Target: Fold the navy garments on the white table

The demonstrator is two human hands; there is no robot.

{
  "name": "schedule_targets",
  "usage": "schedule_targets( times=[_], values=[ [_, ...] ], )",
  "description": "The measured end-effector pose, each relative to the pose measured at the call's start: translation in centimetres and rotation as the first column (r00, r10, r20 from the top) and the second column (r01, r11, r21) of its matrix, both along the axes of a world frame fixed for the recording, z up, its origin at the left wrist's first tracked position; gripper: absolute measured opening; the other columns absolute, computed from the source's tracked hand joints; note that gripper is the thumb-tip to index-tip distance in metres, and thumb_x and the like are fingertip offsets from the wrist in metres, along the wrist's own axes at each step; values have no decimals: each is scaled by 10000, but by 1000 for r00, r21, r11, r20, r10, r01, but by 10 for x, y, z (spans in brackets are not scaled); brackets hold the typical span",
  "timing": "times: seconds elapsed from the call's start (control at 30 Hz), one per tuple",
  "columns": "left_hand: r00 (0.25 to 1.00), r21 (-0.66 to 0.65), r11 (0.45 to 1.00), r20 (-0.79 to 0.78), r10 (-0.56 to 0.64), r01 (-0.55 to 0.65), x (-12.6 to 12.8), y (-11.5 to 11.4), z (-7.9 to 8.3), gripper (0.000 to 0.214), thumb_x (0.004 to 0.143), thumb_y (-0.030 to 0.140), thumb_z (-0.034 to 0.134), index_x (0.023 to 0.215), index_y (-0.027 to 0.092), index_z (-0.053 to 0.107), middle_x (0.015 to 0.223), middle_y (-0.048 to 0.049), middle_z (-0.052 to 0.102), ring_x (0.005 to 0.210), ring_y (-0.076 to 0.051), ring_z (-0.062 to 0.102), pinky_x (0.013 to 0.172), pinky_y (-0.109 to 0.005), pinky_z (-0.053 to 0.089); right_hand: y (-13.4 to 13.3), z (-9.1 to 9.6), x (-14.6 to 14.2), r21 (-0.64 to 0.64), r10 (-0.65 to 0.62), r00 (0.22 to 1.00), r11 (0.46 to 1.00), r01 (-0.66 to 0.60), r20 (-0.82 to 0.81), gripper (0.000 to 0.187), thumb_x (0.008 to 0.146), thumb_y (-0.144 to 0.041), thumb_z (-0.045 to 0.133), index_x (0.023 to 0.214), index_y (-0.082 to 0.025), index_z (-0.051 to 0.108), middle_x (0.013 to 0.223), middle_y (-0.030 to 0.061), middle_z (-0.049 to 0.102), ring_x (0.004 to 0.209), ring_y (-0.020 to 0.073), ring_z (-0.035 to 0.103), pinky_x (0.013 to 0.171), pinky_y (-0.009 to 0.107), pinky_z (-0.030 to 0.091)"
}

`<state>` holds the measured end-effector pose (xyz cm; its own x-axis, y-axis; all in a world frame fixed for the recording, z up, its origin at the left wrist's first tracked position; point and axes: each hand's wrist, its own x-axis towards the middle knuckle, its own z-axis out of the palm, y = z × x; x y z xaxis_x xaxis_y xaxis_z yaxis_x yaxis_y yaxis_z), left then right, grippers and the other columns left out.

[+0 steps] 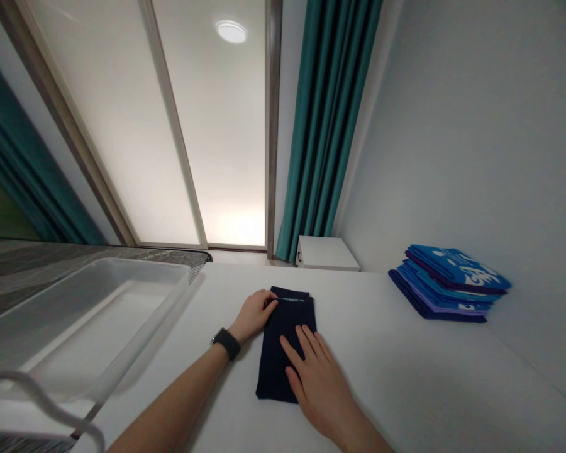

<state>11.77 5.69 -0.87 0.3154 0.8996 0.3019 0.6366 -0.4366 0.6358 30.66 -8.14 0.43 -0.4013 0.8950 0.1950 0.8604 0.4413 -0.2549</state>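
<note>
A dark navy folded cloth, seemingly a garment (278, 365), lies as a narrow rectangle on the white table (368, 390). Near its far end a fold shows a thin strip of lighter pattern. My left hand (255, 314), with a black watch on the wrist, pinches the cloth's left edge by that fold. Flat on the near right part of the cloth rests my right hand (318, 380), fingers spread and holding nothing. Part of the cloth's right side is hidden beneath it.
A stack of folded blue and purple cloths (453, 283) sits at the table's right, by the wall. To the left stands a translucent plastic bin (170, 270), with a grey curved tube (47, 402) in front. A small white cabinet (327, 251) is beyond the far edge.
</note>
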Motion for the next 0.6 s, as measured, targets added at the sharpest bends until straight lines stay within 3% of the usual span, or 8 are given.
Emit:
schedule_targets(
  times=[0.13, 0.3, 0.4, 0.5, 0.6],
  values=[
    [999, -1, 1000, 42, -15, 15, -3, -4, 3, 178, 893, 281, 500, 946, 180, 637, 890, -42, 594, 798, -178, 569, 765, -316, 471, -1, -1, -1, 23, -18, 999, 1000, 19, -27, 493, 955, -332, 449, 1445, -333, 391, 1527, 58, 341, 1413, 276, 280, 1150, 501, 256],
    [998, 155, 986, 2, -67, 66, -13, -23, 22, 213, 930, 272, 451, 998, 197, 639, 1005, -68, 616, 971, -211, 561, 912, -385, 450, -1, -1, -1, 29, -3, 1000, 1000, 3, -9, 506, 943, -306, 463, 1444, -319, 397, 1523, 62, 348, 1411, 279, 284, 1143, 503, 272],
    [971, 164, 960, -118, -210, 228, -16, -47, 43, 281, 961, 247, 385, 1037, 222, 654, 1045, -68, 658, 1012, -210, 572, 937, -387, 444, -1, -1, 0, 25, 2, 1000, 1000, -2, -3, 504, 947, -313, 456, 1447, -320, 390, 1521, 69, 352, 1409, 278, 288, 1140, 503, 275],
    [874, 94, 893, -272, -403, 441, -22, -74, 61, 339, 968, 243, 361, 1178, 238, 628, 1171, -74, 655, 1112, -216, 567, 1007, -399, 415, -1, -2, -1, 24, -7, 1000, 1000, 8, -24, 475, 960, -345, 438, 1434, -317, 416, 1523, 66, 350, 1409, 270, 290, 1147, 493, 266],
    [794, 29, 844, -357, -492, 536, -34, -92, 61, 483, 917, 407, 502, 1374, 248, 486, 1378, -98, 543, 1273, -266, 483, 1087, -444, 360, -1, -3, 0, 17, -3, 1000, 1000, 4, -31, 475, 964, -366, 423, 1432, -283, 427, 1523, 75, 348, 1412, 270, 282, 1154, 484, 253]
  ],
)
